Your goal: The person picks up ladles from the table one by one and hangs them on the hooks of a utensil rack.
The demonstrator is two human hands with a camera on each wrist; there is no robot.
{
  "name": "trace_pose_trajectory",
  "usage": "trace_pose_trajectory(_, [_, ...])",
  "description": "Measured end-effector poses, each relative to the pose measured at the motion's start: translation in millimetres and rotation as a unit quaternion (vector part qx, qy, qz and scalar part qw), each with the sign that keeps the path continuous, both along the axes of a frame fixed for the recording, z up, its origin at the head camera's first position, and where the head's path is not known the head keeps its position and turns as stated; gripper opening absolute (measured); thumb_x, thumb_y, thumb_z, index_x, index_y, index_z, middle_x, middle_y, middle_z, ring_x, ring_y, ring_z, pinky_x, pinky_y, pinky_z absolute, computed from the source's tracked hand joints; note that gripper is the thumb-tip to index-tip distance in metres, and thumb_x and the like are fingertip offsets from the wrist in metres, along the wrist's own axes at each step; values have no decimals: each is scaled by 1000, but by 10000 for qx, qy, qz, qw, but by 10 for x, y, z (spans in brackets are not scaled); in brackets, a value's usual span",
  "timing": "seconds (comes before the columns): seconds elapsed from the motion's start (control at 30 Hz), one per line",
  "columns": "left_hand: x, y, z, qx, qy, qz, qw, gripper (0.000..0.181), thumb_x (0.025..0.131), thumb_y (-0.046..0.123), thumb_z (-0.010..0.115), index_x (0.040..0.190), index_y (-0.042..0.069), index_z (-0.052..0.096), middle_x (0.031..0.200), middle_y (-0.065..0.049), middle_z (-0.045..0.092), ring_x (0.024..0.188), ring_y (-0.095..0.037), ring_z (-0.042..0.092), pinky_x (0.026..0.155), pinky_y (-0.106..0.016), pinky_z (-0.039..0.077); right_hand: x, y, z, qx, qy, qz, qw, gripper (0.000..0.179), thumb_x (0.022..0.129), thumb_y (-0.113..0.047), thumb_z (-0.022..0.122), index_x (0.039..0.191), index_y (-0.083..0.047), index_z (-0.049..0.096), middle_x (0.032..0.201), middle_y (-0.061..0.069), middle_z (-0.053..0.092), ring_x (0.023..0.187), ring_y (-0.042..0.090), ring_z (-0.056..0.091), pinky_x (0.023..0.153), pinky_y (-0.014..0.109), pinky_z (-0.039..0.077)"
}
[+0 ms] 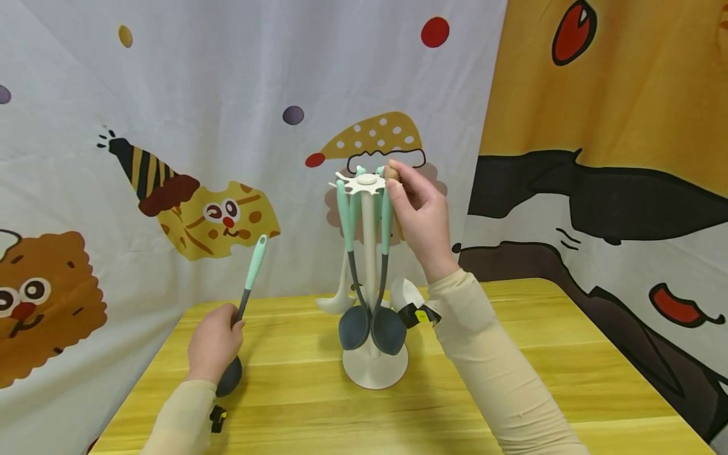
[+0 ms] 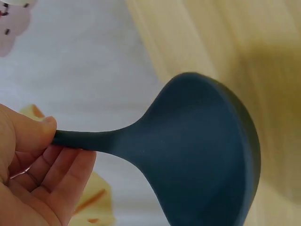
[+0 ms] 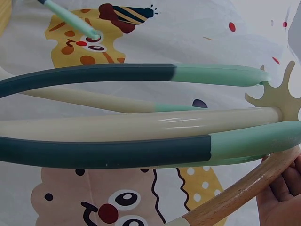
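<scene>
My left hand (image 1: 213,341) grips the dark shaft of a ladle (image 2: 202,150) with a mint handle, its bowl low over the table at the left. My right hand (image 1: 422,215) is at the top of a cream utensil rack (image 1: 370,373), pinching the end of a wooden-handled utensil (image 3: 247,186) beside the rack's notched top. Its head is out of the right wrist view. Two dark utensils (image 1: 354,327) with mint handles hang at the rack's front. A cream ladle (image 1: 335,303) hangs behind them.
The rack stands on a wooden table (image 1: 284,411). A white utensil head (image 1: 405,292) shows behind my right wrist strap. A cartoon-printed cloth (image 1: 227,82) hangs behind the table.
</scene>
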State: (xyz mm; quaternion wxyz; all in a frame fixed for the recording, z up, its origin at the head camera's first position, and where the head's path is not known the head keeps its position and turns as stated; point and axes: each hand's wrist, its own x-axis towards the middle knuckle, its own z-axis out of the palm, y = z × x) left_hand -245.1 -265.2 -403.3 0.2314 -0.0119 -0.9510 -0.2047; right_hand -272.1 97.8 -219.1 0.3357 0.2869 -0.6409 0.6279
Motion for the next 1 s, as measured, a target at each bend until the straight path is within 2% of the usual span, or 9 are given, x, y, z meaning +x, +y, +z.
trace_pose_trajectory(0.43, [81, 362, 310, 224, 788, -441, 9957, 11, 88, 5, 73, 90, 4, 62, 76, -8, 61, 64, -25, 54, 59, -44, 48, 5, -9, 0, -30, 54, 14, 10000, 36, 100, -10, 58, 134, 1, 59, 124, 15, 63, 105, 14, 60, 92, 30, 51])
trace_pose_trajectory(0.73, [160, 572, 456, 201, 1433, -835, 9859, 18, 83, 1, 77, 86, 6, 60, 74, -6, 60, 64, -23, 56, 57, -41, 48, -9, -7, -6, -20, -7, 16, 10000, 36, 100, -10, 59, 135, 1, 59, 125, 14, 63, 104, 15, 60, 91, 29, 51])
trace_pose_trajectory(1.0, [242, 767, 577, 161, 1686, -1236, 9778, 21, 81, 0, 79, 85, 8, 59, 73, -3, 58, 64, -19, 54, 56, -37, 47, -17, -1, -9, -33, 37, 47, 10000, 36, 100, -10, 58, 135, 1, 59, 125, 14, 63, 105, 15, 60, 91, 30, 51])
